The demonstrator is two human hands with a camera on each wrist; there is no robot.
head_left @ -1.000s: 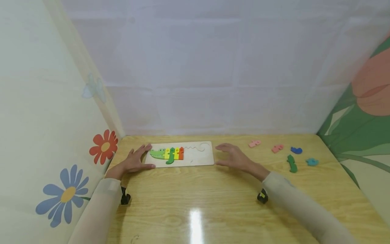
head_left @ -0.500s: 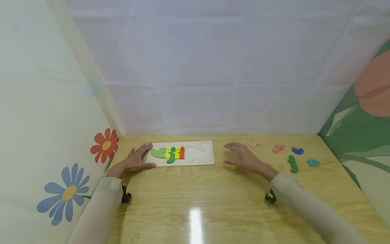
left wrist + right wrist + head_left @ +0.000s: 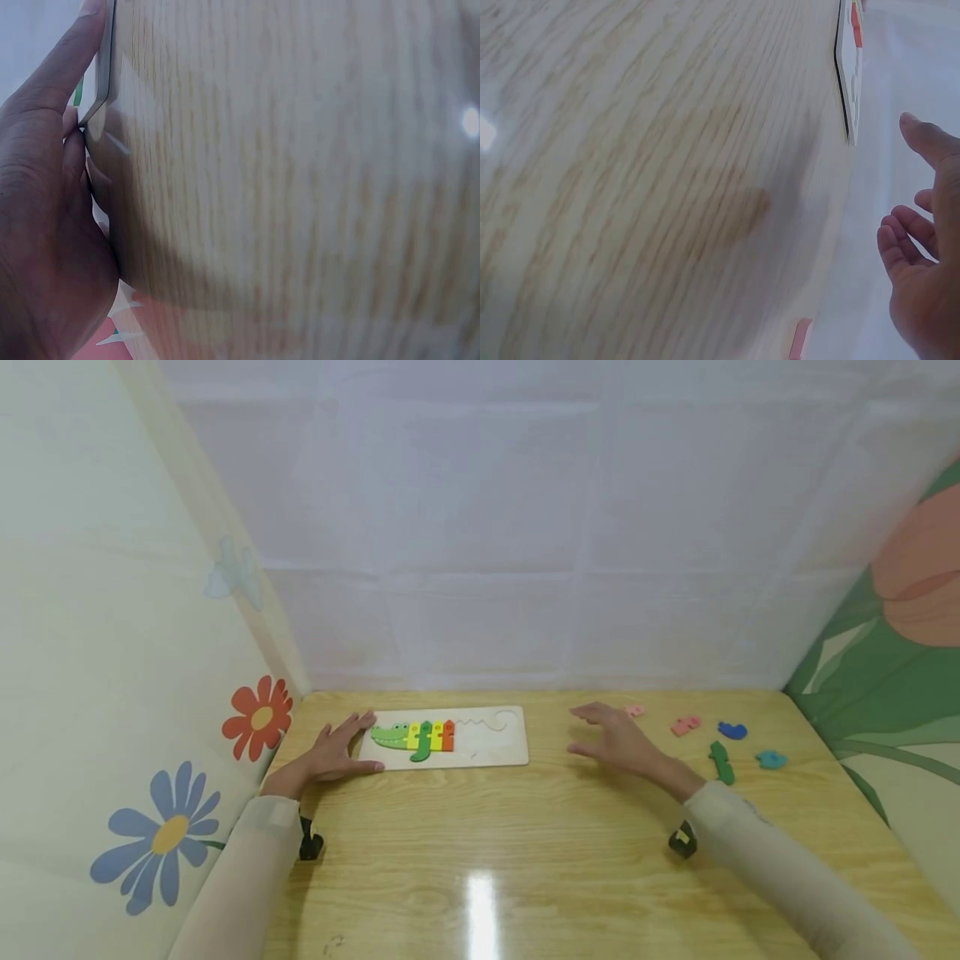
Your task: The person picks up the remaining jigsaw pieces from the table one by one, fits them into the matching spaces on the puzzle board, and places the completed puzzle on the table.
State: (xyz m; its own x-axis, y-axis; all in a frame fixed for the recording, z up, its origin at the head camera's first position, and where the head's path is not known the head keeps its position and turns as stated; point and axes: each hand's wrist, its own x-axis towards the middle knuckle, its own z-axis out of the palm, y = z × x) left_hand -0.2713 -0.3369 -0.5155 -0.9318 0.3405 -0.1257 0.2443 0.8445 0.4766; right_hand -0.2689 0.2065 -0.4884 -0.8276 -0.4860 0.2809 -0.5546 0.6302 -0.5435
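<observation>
My left hand [image 3: 328, 757] holds the left end of a pale wooden puzzle board [image 3: 491, 745] between thumb and fingers. Seen from the left wrist, the thumb lies along the board's near edge [image 3: 107, 71]. A green crocodile head [image 3: 390, 737], yellow pieces, a green leg piece [image 3: 422, 745] and an orange-red piece [image 3: 448, 737] lie together on the board. To their right a wavy outline with a curled tail shows. My right hand [image 3: 621, 743] hovers over the table right of the board, fingers spread and holding nothing. It partly covers a pink puzzle piece [image 3: 634, 710].
Farther right lie another pink piece [image 3: 686, 725], a dark blue piece [image 3: 732, 730], a dark green piece [image 3: 722, 763] and a light blue piece [image 3: 771, 760]. A white sheet [image 3: 480, 635] hangs behind the wooden table [image 3: 480, 827], with painted walls at both sides.
My right hand has moved right, away from the board's right end toward the loose pieces, and now partly hides the nearest pink one. My left hand keeps its place on the board.
</observation>
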